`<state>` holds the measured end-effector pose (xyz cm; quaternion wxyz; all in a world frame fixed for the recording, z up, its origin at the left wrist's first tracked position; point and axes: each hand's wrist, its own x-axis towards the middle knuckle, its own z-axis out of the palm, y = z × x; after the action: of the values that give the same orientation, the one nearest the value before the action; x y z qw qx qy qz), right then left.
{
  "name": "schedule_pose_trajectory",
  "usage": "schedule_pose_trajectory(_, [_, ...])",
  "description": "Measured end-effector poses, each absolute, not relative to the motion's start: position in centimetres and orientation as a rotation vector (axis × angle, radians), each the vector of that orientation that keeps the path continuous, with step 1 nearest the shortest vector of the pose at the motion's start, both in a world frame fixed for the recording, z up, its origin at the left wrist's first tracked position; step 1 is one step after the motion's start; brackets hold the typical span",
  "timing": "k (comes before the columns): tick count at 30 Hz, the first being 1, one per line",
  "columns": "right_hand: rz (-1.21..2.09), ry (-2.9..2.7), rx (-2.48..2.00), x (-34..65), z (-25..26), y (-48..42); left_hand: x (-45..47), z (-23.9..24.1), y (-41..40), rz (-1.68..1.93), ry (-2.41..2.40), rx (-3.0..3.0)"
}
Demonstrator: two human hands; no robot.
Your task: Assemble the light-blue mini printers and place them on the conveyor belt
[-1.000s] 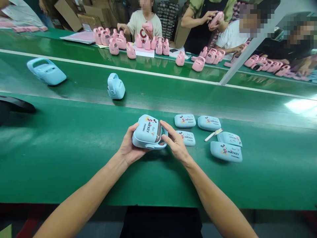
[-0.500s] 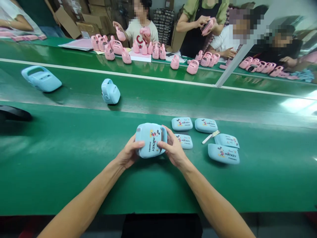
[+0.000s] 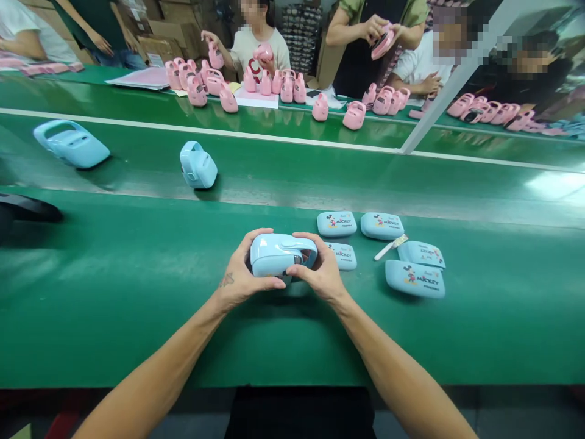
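Both my hands grip a light blue plastic case with a handle (image 3: 282, 254) just above the green table. My left hand (image 3: 240, 277) wraps its left end, thumb along the front. My right hand (image 3: 320, 274) clasps the right end, fingers curled over the top. The case's handle side faces up, and its printed face is hidden. Right of my hands lie several light blue printed cover panels (image 3: 414, 278), one (image 3: 343, 255) partly behind my right hand.
A small white stick (image 3: 391, 246) lies among the panels. Two more blue cases (image 3: 197, 166) (image 3: 70, 144) rest on the green conveyor belt (image 3: 320, 167). Across it, other people handle many pink cases (image 3: 354, 115). A dark object (image 3: 27, 208) sits at the left edge.
I have turned the blue case in my hands: its printed face showed before, now the handle side is up. The two cases on the belt drifted left.
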<state>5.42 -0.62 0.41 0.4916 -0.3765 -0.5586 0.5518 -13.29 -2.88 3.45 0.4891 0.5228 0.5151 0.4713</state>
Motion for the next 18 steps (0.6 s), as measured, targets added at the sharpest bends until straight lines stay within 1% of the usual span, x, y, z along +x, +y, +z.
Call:
schedule_pose_trajectory(8, [1.433,-1.220,-0.826,5.1,0.4,-0.7,-12.5,3.6,-3.3,1.163,1.371,1.363])
schedule_pose_trajectory(14, [1.447,-1.080,-0.931,4.9,0.2,-1.3,-12.0,2.7,-3.3,1.165,1.477,1.406])
schedule_pose_trajectory(18, [1.431,-1.068,-0.997,4.7,0.2,-1.6,-12.0,1.7,-2.8,1.212,1.449,1.372])
